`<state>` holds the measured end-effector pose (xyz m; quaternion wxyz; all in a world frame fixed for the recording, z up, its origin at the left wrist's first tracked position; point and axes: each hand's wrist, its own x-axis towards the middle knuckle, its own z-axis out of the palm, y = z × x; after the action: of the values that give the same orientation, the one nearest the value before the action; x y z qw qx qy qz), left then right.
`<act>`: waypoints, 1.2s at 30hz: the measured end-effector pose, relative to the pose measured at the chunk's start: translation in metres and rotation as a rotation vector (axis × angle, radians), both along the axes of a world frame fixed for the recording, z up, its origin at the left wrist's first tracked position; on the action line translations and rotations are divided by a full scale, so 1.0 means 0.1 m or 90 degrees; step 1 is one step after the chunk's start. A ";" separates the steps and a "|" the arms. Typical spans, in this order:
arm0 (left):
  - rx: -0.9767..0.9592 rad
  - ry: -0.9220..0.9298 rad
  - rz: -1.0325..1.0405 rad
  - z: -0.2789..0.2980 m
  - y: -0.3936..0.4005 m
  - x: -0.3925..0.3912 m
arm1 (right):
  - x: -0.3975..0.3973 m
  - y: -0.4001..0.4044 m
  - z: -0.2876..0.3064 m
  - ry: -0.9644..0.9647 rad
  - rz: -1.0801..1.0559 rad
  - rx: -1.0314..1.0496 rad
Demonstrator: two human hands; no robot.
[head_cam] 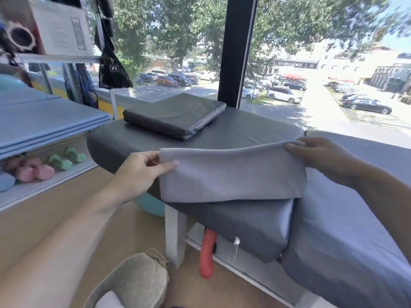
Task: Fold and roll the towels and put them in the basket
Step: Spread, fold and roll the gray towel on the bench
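A light grey towel [231, 174] is stretched between my two hands above the dark grey cushioned bench [222, 132]. My left hand [142, 172] pinches its upper left corner, thumb on top. The upper right corner is held by my right hand [315, 154]. The towel's lower edge drapes over the bench's front edge. On the floor at the bottom stands a grey felt basket [138, 283] with a rope handle, and something white shows inside it.
A folded dark grey cushion [175, 116] lies at the back of the bench. A second grey pad [347, 230] adjoins on the right. Shelves on the left hold blue mats [44, 123] and pink and green dumbbells [42, 167]. An orange object [208, 254] hangs under the bench.
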<state>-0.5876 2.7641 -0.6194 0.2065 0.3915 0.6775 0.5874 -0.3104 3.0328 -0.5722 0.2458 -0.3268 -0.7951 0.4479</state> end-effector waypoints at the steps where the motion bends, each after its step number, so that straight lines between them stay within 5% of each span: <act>1: 0.004 -0.012 -0.003 0.01 0.08 -0.05 | -0.08 0.11 -0.03 -0.004 0.002 -0.015; 10: -0.171 0.096 0.192 -0.05 0.84 -0.36 | -0.58 0.66 -0.66 -0.065 -0.146 0.133; 20: -0.173 0.058 0.232 -0.05 0.86 -0.35 | -0.64 0.72 -0.73 -0.051 -0.172 0.189; 27: -0.268 0.247 0.280 -0.01 0.88 -0.27 | -0.64 0.67 -0.70 -0.063 -0.194 0.157; 30: -0.317 0.468 0.335 0.01 0.85 -0.14 | -0.60 0.53 -0.55 -0.163 -0.235 0.341; 33: -0.111 0.586 0.264 0.01 0.90 0.05 | -0.67 0.16 -0.27 -0.145 -0.155 0.550; 36: -0.112 0.603 0.089 -0.08 1.04 0.21 | -0.93 -0.32 -0.37 -0.163 0.093 0.495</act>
<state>-0.5669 2.8682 -0.6270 -0.1322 0.5504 0.7687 0.2978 -0.4035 3.0010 -0.6096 0.2173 -0.2052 -0.9504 0.0861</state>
